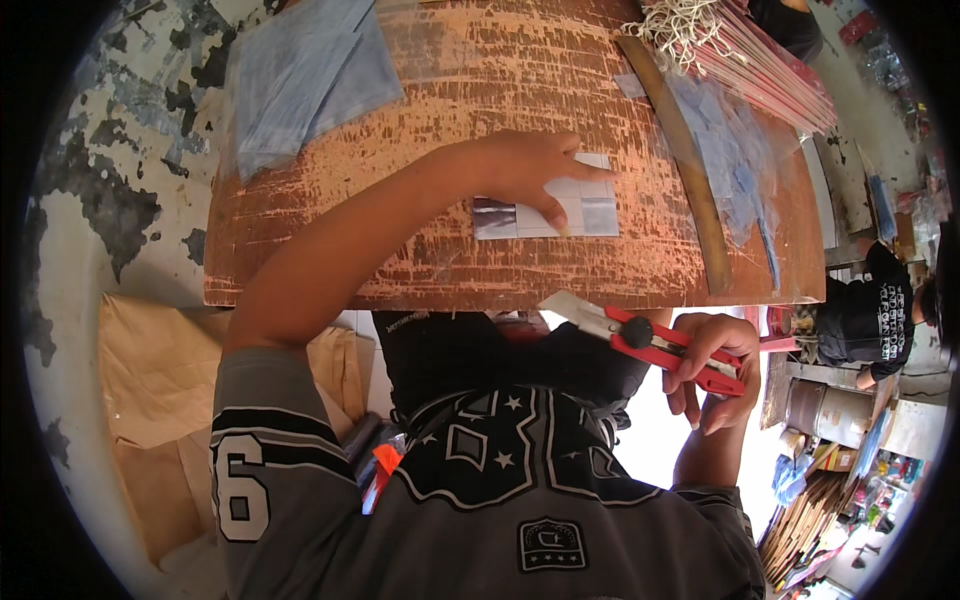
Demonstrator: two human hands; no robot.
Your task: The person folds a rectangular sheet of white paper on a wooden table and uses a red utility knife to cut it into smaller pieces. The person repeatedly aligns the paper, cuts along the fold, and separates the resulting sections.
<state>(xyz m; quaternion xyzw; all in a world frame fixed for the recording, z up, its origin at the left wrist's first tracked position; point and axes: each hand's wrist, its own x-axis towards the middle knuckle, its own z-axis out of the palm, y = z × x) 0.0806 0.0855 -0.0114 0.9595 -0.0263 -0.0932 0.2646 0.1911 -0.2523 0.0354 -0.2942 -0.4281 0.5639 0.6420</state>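
At the table's [400, 250] near edge, right hand [718, 340] closed around red utility knife [645, 337], blade out. Left hand [530, 170], thumb and fingers spread, lies over small pale sheet [595, 215] on tabletop. Brown strip [688, 165] right; clear plastic sleeves [360, 90] far left.

The counter [500, 80] is wood, its finish scuffed rough and patchy. The cutter [665, 350] pairs a smooth plastic body with a metal blade [580, 313]. Translucent plastic sheets [350, 85] look glossy; brown paper [150, 380] looks matt and creased.
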